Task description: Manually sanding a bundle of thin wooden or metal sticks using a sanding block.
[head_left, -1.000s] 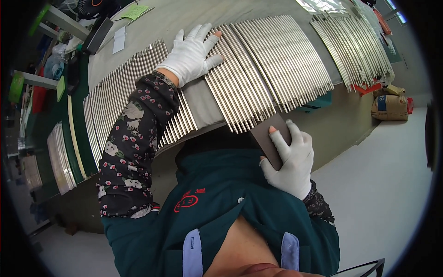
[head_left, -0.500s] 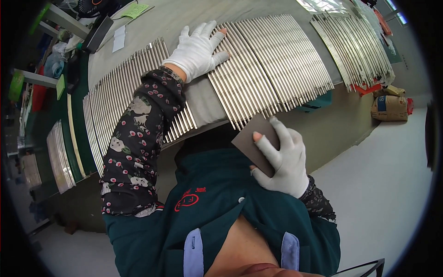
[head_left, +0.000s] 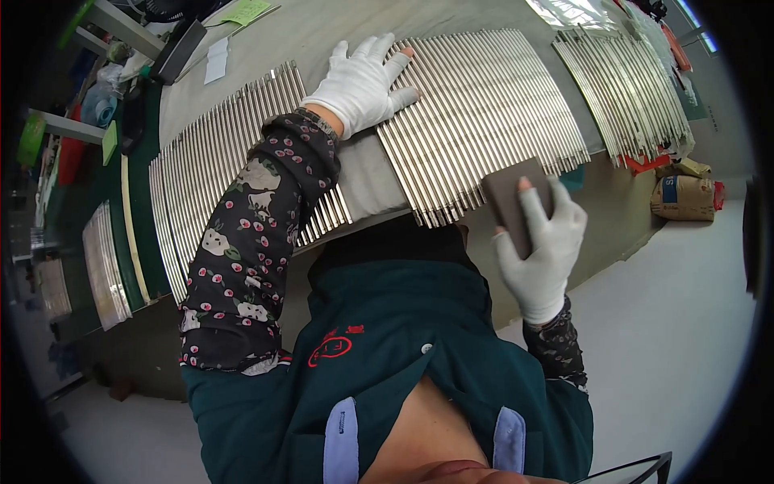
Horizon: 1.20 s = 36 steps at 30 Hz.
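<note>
My left hand (head_left: 359,89), in a white glove with some bare fingertips, lies with fingers spread over the left edge of the middle row of shiny metal rods (head_left: 492,105). A flat grey-brown rectangular block (head_left: 512,206) is gripped in my right hand (head_left: 544,250), also white-gloved. The block's upper end overlaps the near ends of the rods at their right side; whether it touches them I cannot tell. Another row of rods (head_left: 222,153) lies to the left, partly covered by my left sleeve. Bare grey tabletop shows between the two rows.
A third bundle of rods (head_left: 625,97) lies at the right end of the table, beside clear plastic wrap (head_left: 572,14). White paper (head_left: 216,60) and a green note (head_left: 246,11) lie at the back left. A brown sack (head_left: 684,198) stands beyond the table's right end.
My right hand has moved right and away from my body with the block, toward the rods' near right ends. My left hand stays on the rods. A dark line between rods has gone.
</note>
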{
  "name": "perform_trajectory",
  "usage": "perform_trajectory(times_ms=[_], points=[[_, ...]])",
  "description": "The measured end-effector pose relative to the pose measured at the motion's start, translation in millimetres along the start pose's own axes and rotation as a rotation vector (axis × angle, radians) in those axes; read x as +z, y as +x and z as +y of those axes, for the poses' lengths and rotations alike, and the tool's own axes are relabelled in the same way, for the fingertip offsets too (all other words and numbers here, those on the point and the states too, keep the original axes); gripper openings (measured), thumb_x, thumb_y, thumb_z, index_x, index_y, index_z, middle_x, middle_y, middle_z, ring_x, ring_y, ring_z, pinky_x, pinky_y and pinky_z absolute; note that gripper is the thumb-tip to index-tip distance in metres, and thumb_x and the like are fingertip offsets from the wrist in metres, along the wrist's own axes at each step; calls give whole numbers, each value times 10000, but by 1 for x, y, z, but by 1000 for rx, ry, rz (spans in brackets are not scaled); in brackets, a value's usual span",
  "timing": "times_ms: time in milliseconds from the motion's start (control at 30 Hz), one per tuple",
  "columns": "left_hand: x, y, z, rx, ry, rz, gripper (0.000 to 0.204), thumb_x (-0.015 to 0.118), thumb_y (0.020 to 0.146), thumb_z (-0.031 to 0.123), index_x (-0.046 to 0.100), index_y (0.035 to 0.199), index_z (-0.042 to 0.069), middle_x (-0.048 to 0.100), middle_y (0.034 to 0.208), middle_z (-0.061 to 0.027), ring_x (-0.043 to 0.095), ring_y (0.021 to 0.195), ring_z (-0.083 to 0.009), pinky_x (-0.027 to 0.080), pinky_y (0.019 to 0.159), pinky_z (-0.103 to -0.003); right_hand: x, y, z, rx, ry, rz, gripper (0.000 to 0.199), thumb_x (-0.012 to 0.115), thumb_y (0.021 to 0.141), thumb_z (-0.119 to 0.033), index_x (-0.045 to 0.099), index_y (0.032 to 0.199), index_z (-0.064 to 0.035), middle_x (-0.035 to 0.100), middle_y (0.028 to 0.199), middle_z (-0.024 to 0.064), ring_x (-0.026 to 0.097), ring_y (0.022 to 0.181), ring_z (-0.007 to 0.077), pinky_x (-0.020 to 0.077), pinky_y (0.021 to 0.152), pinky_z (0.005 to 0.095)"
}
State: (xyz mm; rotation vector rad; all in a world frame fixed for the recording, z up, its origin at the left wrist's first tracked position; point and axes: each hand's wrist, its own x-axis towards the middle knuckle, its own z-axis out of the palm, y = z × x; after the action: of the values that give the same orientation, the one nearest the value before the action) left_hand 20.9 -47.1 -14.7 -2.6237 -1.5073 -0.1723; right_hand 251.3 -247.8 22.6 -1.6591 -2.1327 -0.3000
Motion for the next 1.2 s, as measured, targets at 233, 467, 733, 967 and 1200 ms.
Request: perform_trajectory(times_ms=[233,467,733,967,1200], points=[[-1,0,1,11,-4,17,681,402,921,557,309,1453,142,286,1489,-188,282,1371,-345,198,1106,-536,6,8,15,161,-132,85,576,712,637,-186,589,1183,-50,485,1214,264,496,976,386,442,818,460],[-5,1,7,0,-44,-31,670,385,922,557,320,1453,153,265,1508,-152,238,1398,-298,134,1130,-533,8,9,-15,1,16,-70,579,711,651,-231,572,1194,-88,476,1212,255,500,969,387,449,806,470],[-1,3,4,23,-21,-1,677,393,921,554,330,1445,130,296,1489,-167,272,1382,-300,164,1117,-540,7,28,-34,-104,99,-221,575,729,648,-265,584,1181,-105,510,1176,239,524,973,362,467,783,437],[-1,-4,1,68,-48,12,665,426,922,506,339,1427,82,302,1468,-215,287,1361,-352,195,1099,-538,7,44,71,153,-216,155,520,701,705,-261,616,1184,-78,541,1164,228,523,975,370,463,857,444],[-1,-11,-4,55,-40,-12,664,435,921,502,339,1426,81,298,1470,-211,294,1355,-361,212,1095,-537,20,101,144,248,-320,325,512,704,734,-341,631,1164,-72,574,1117,216,553,978,374,476,849,432]])
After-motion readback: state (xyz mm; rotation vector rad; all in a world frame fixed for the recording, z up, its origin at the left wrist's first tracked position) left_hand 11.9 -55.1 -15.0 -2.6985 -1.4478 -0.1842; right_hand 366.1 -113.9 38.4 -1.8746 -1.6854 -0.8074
